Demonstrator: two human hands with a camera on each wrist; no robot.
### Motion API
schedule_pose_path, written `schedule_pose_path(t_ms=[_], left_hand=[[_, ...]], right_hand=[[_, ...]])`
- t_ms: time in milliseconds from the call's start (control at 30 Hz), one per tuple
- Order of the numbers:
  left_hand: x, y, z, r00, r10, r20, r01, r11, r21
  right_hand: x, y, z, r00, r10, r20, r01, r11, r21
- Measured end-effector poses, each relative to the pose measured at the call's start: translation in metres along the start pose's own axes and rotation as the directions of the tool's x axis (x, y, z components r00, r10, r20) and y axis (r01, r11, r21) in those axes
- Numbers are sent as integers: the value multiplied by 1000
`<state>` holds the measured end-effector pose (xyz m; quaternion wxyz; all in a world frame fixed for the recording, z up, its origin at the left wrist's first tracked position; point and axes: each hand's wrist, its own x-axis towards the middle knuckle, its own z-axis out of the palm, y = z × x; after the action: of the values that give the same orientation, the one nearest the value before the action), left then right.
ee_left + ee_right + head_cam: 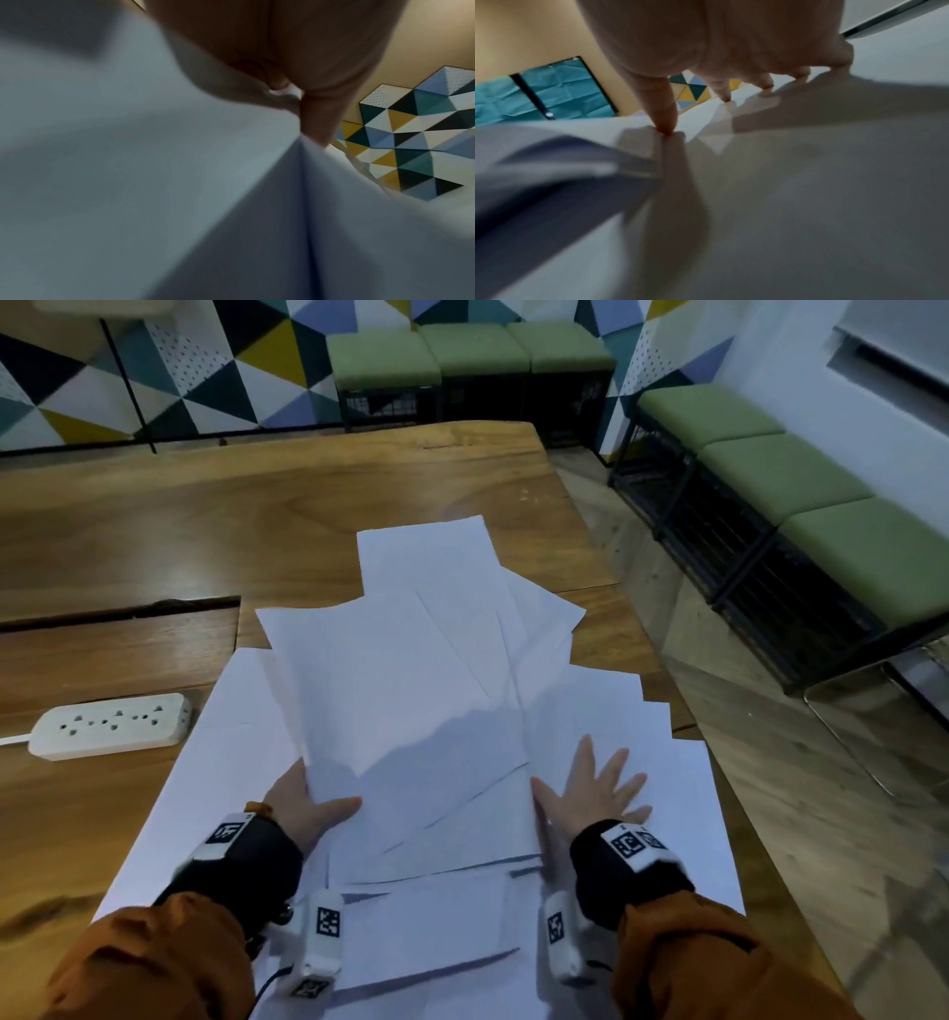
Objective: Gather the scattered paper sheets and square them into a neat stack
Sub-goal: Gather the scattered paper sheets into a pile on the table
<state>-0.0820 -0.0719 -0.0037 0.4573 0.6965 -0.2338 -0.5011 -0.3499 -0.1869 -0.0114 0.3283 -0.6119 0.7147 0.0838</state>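
Several white paper sheets (411,670) lie fanned and overlapping across the wooden table (154,531). My left hand (308,801) grips the near left edge of a lifted bundle of sheets, thumb on top, fingers hidden beneath. In the left wrist view the thumb (321,113) presses the paper (154,182) from above. My right hand (590,793) lies flat with fingers spread on the sheets at the right. The right wrist view shows its fingertips (667,125) touching the paper (808,182).
A white power strip (110,725) sits on the table to the left of the sheets. A slot (128,608) is cut in the tabletop behind it. Green cushioned benches (801,495) stand right and beyond the table. The table's right edge (683,711) is close to the sheets.
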Motion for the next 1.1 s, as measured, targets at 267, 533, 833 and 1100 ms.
schedule_pose_path(t_ms=[267, 533, 833, 1100], left_hand=[[-6, -12, -21, 990, -78, 114, 77, 997, 15], [-13, -4, 1, 968, -34, 249, 33, 999, 8], [-26, -7, -31, 895, -329, 300, 308, 944, 117], [-12, -20, 8, 968, -122, 221, 112, 992, 56]], right_hand=[[-1, 25, -37, 966, 124, -228, -42, 942, 334], [8, 23, -22, 989, -67, -129, 131, 790, 599], [17, 42, -53, 990, -140, -25, 137, 888, 439], [4, 12, -15, 957, -155, 246, -127, 538, 833]])
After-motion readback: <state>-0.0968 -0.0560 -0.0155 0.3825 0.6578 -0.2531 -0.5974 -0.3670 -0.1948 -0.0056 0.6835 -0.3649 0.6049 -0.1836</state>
